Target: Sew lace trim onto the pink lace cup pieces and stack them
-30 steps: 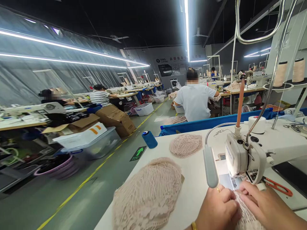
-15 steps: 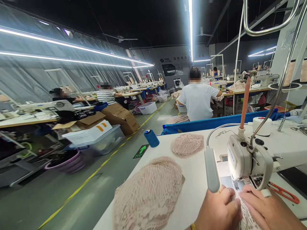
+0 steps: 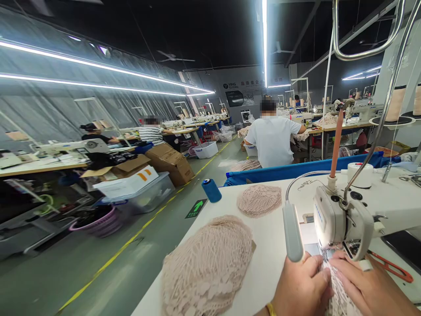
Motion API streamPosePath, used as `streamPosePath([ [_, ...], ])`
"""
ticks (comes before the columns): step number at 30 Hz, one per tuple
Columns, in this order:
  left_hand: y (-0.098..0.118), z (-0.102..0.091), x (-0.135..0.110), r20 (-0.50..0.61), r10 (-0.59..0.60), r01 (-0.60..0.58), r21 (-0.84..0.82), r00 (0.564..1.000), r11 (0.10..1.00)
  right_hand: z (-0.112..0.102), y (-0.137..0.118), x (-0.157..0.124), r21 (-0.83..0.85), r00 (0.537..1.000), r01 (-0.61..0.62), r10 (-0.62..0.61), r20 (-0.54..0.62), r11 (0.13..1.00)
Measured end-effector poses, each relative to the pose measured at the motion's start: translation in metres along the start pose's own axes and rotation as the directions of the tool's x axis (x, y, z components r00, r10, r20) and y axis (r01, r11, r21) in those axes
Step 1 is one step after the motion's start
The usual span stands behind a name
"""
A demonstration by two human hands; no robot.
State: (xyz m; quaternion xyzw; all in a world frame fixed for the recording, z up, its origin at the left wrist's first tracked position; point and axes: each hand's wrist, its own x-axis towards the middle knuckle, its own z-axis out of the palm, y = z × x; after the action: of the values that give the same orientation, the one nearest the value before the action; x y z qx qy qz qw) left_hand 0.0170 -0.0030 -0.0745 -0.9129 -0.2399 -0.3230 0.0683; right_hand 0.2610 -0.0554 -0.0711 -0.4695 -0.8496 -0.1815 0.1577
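Observation:
A strip of beige lace fabric (image 3: 339, 289) runs under the needle area of a white sewing machine (image 3: 329, 219). My left hand (image 3: 300, 283) is closed on the lace's left side, thumb and curled fingers pinching it just in front of the presser foot. On the other side, my right hand (image 3: 368, 281) presses the lace with its fingers close together, the tips near the needle. The fabric's lower part passes between both hands and out of the frame. A grey lamp head (image 3: 292, 232) hangs just above my left hand.
Left on the white table (image 3: 263, 267) lie a large lace pile (image 3: 208, 263) and a smaller lace stack (image 3: 259, 200). A blue thread cone (image 3: 211, 190) stands at the edge. Orange-handled snips (image 3: 391, 265) and a dark phone-like slab (image 3: 404, 245) lie right. A co-worker in white (image 3: 271, 140) sits ahead.
The view has turned slightly, so the room and table things appear a little farther right. Both hands stay at the needle with the lace, with barely any shift.

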Motion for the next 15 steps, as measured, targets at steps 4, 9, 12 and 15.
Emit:
streamPosePath([
  [4,0.0018,-0.0020,0.0022,-0.016,0.003,-0.003,0.016,1.000,1.000,0.0010,0.0009,0.0017,0.011,1.000,-0.003,0.003,-0.026,1.000],
  [9,0.0017,-0.0017,0.0042,-0.011,-0.003,0.003,0.030,1.000,1.000,0.0058,0.0041,-0.0016,0.016,0.998,-0.008,0.009,-0.061,1.000],
  [12,-0.0006,0.0005,0.0039,0.003,-0.016,0.016,0.035,1.000,0.999,0.0067,0.0061,-0.0045,0.053,0.997,-0.026,0.030,-0.077,0.998],
  [15,-0.0044,-0.0005,0.0014,0.012,0.003,-0.003,0.026,1.000,1.000,0.0038,0.0070,-0.0063,0.037,0.996,-0.004,0.007,-0.093,0.999],
])
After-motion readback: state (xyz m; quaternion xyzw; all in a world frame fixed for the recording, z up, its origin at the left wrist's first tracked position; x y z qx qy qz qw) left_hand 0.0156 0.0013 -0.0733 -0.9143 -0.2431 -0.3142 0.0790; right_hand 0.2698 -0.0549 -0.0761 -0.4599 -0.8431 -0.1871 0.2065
